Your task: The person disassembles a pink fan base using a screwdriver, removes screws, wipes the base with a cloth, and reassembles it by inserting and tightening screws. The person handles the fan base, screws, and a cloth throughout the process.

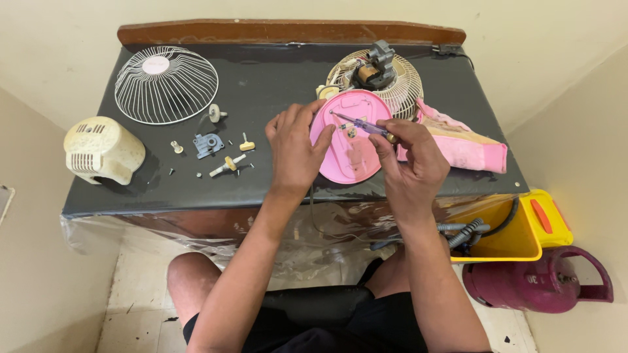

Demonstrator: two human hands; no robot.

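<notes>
In the head view, your left hand [294,147] grips the left edge of the pink round fan cover [350,137], fingers curled around its rim, holding it tilted up off the black table [261,85] near the centre of the frame. Your right hand [412,160] is clenched around the handle end of a purple screwdriver [363,124], thumb and fingers pinching it; the shaft runs up-left, with its tip against the cover's inner face.

Just behind the cover, in the upper middle, lies a cream wire grille [402,85] with the fan motor [374,65] sitting in it. A pink cloth [464,144] lies beside your right hand.

In the upper left sits the other wire grille [167,85], dome up. Below it at the left edge stands a cream motor housing [103,150]. Between that and your left hand, small loose parts [216,147] are scattered on the table: a grey bracket, knobs and screws.

In the lower right, a yellow open bin [523,229] holds grey tool handles and a black cable. A magenta gas cylinder [536,284] stands just beside it on the floor.
</notes>
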